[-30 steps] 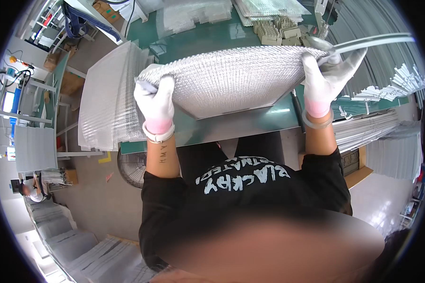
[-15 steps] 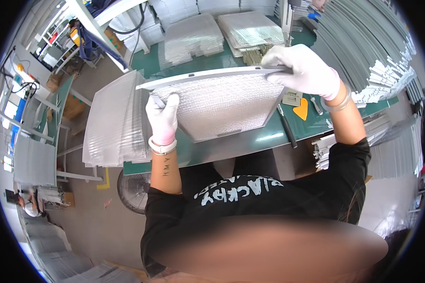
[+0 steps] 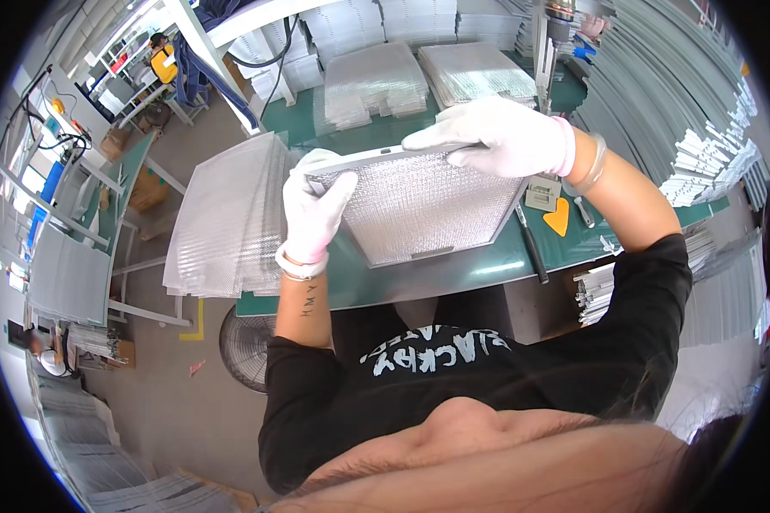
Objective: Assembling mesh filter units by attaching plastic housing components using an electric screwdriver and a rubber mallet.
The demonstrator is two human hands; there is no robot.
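Mesh filter panel (image 3: 419, 209) held tilted over green bench (image 3: 453, 274), long axis running left-right, near edge resting on bench, far edge raised. Silver frame, fine woven mesh face. Left hand (image 3: 314, 214) clamps panel's left corner; right hand (image 3: 496, 137) closed over its top edge, right of centre.

Green workbench (image 3: 453, 272) ahead, grey concrete floor (image 3: 158, 402) below, fan (image 3: 246, 346) underneath bench, metal racks (image 3: 68, 265) left, bright overhead light.
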